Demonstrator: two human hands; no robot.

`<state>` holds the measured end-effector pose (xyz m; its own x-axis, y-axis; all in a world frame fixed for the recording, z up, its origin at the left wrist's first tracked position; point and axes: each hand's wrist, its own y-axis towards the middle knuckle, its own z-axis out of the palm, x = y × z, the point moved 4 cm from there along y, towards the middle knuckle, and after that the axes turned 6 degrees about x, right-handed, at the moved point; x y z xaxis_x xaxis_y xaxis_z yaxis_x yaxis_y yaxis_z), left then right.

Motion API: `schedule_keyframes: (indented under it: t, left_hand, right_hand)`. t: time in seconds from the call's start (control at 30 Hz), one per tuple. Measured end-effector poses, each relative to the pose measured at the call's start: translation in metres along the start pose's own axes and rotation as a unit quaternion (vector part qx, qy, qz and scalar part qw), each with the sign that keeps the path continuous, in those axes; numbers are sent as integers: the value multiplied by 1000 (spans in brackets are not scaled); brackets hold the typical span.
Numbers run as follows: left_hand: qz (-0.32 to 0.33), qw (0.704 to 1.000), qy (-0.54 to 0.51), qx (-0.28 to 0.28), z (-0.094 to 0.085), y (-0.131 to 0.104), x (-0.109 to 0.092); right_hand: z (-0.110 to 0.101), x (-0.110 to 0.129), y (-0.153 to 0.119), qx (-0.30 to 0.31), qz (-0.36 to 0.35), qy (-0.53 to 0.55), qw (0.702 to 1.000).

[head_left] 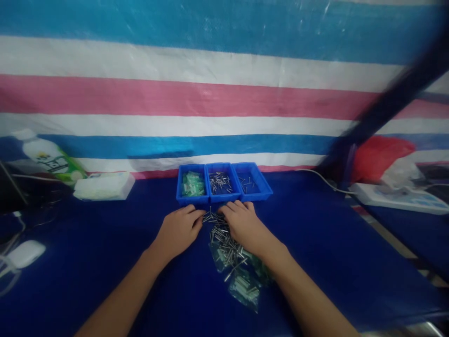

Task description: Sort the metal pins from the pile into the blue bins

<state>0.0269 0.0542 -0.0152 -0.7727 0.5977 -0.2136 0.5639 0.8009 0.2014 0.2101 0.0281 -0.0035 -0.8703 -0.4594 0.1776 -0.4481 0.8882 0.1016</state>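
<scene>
A loose pile of thin metal pins, perhaps screws or rivets (229,248), lies on the dark blue table between my hands. My left hand (182,229) is at the pile's upper left, thumb and fingers pinched together near a few pins; what they hold is too small to make out. Over the upper right of the pile, my right hand (243,224) has its fingers curled down onto the pins, with the fingertips partly hidden. Small green-tinted plastic packets (244,288) lie under and below the pile, near my right wrist.
Three joined blue bins stand behind my hands: the left bin (180,185) with green packets, the middle bin (235,183) with many pins, the right bin (261,185) with several. A tissue pack (105,186) and bottle (49,157) are left; a power strip (400,199) is right.
</scene>
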Motion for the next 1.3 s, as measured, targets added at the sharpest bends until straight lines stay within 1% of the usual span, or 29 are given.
schedule_keyframes:
  t: [0.07,0.13,0.17,0.23,0.33,0.4,0.47,0.53,0.63,0.7,0.77,0.83,0.87,0.9,0.97,1.1,1.13,1.17,1.2,1.23,1.27,1.3]
  left_hand:
    - [4,1000,-21,6,0,0,0]
    - [2,999,-37,9,-1,1,-1]
    - [-1,999,-41,7,-2,1,-1]
    - [-6,999,-44,3,-4,1,-2]
    - [-16,999,-47,-5,-5,1,-2]
    - [-18,999,-48,-10,-6,2,-1]
    - [-17,999,-50,-13,-5,2,0]
    - [-11,998,-57,-12,-5,2,0]
    - [4,997,-72,-5,-6,3,-2]
    - [16,997,-79,9,-6,3,-4]
    - [19,996,-81,24,-7,3,-4]
    - [13,996,-83,29,-7,3,-3]
    - [8,996,-85,27,-8,3,-2]
    - [3,996,-87,25,-9,2,0]
    - [-6,995,-92,22,-9,3,4]
    - [-24,995,-97,24,-8,3,12]
    - [-26,995,-95,25,-8,3,14]
    - [-27,995,-93,25,-9,3,15]
    - [-27,995,-90,24,-10,3,15]
    - [-26,996,-86,25,-10,3,14]
    - [-24,996,-83,29,-11,3,14]
    - [-22,996,-82,35,-12,2,13]
  right_hand:
    - [-7,-3,-1,-7,-6,43,999]
    - [-17,-4,-3,-33,-14,132,991]
    - [-23,-5,-3,-52,-17,188,981]
    - [-32,-9,-4,-93,-2,304,948]
    - [-39,-17,-5,-133,46,461,876]
    - [-39,-22,-6,-145,59,554,818]
    - [-40,-27,-8,-156,59,626,762]
    - [-40,-31,-8,-163,60,679,713]
    - [-39,-32,-5,-158,68,738,652]
    - [-37,-32,-2,-152,79,772,612]
    - [-33,-30,1,-136,95,804,571]
    - [-27,-28,4,-108,113,827,540]
    - [-23,-26,5,-92,125,832,533]
    - [-20,-25,5,-79,138,831,532]
    - [-15,-25,5,-68,167,824,537]
    - [-13,-28,3,-98,220,818,523]
    - [-13,-29,3,-103,226,815,524]
    - [-14,-30,3,-103,227,808,534]
    - [-14,-30,3,-101,224,793,557]
    - [-14,-31,3,-97,219,769,594]
    - [-15,-31,2,-94,211,728,646]
    - [-16,-30,2,-95,201,668,710]
